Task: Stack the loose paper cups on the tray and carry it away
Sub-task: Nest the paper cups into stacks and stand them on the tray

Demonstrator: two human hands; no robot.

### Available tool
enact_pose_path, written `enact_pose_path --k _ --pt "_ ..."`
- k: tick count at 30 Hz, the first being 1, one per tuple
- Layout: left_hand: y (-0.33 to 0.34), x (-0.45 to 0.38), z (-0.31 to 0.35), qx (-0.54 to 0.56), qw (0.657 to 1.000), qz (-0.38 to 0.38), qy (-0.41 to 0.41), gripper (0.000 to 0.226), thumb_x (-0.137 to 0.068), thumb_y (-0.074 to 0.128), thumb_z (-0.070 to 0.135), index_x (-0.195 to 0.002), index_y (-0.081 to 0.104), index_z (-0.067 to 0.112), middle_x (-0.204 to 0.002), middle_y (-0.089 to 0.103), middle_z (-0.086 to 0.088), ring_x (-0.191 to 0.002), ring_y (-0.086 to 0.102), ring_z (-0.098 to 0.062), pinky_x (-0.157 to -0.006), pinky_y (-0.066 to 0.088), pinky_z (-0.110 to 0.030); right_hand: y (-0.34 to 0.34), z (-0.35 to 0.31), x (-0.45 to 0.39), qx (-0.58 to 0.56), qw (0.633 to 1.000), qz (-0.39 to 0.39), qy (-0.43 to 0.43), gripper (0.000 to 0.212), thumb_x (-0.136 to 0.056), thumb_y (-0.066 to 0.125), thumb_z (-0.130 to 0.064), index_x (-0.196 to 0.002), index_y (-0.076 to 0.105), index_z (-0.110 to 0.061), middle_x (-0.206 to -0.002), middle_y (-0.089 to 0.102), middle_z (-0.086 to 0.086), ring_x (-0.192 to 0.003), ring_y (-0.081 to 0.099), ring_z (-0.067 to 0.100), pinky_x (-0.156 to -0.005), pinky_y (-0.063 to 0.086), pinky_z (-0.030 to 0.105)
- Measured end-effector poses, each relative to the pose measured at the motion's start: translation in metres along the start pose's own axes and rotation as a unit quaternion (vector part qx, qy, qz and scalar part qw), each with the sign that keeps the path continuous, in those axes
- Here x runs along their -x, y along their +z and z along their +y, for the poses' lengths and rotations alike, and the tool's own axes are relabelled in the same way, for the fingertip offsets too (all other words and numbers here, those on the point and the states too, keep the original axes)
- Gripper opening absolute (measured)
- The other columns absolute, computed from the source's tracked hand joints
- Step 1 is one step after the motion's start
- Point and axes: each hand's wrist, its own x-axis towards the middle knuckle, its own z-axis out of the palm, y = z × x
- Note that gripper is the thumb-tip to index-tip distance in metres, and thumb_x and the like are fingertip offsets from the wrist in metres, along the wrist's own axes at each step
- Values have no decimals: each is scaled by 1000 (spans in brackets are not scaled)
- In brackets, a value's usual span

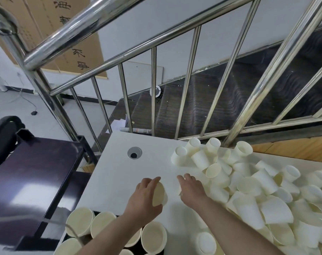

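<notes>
My left hand (pixel 144 196) grips a cream paper cup (pixel 159 195) lying on its side, mouth turned toward me, just above the white table (pixel 119 173). My right hand (pixel 191 188) reaches forward beside it, fingers bent over the near edge of a big heap of loose paper cups (pixel 257 190); a sliver of cup shows under its palm, and I cannot tell if it is held. Several upright cup stacks (pixel 101 225) stand on a dark tray (pixel 96 212) at the table's near-left corner, partly hidden by my left forearm.
A steel stair railing (pixel 152 89) runs along the table's far edge, with dark steps behind. A cable hole (pixel 134 153) sits in the tabletop. A dark purple stand (pixel 33 173) and a black chair (pixel 3 137) are on the left.
</notes>
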Motion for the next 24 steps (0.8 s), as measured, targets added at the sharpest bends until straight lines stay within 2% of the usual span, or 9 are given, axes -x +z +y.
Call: enact_pose_path --k 3,6,10,13,19,24 --pt "-2 3 0 8 1000 4 -8 81 -79 62 30 -147 18 32 -137 32 6 -123 37 -15 -91 42 -24 0 0 1 -32 999 3 -10 56 -89 53 -16 -141 33 -18 -137 38 8 -123 41 26 -96 41 35" --pt "-5 8 0 20 1000 16 -7 83 -79 63 32 -149 17 30 -139 31 4 -123 39 -16 -93 43 -25 -10 -4 7 -92 995 22 -18 68 -84 55 -17 -146 28 -20 -139 31 4 -127 38 23 -92 45 33" --pt "-13 17 0 34 998 51 -15 87 -80 65 35 -150 13 28 -136 29 2 -116 47 -18 -89 47 -30 -23 -13 21 -143 987 58 -33 77 -79 63 -22 -147 27 -23 -134 25 2 -123 43 23 -88 49 32" --pt "-20 25 -1 43 996 70 -16 87 -81 66 37 -150 14 28 -135 29 3 -112 51 -19 -86 48 -29 -30 -21 32 -158 984 73 -46 80 -78 64 -22 -148 26 -23 -132 22 3 -123 43 24 -91 49 33" --pt "-40 48 -17 60 992 103 37 84 -80 67 39 -149 19 31 -134 28 7 -111 51 -13 -82 44 -21 -40 -49 66 -188 975 110 -35 81 -76 67 -23 -147 29 -25 -132 22 0 -119 47 24 -90 49 34" --pt "-64 72 -43 103 985 105 94 81 -79 70 33 -148 26 27 -135 33 9 -113 48 -9 -88 42 -19 -41 -87 99 -222 965 141 5 84 -76 67 -26 -150 25 -27 -135 21 -2 -120 46 21 -88 48 30"
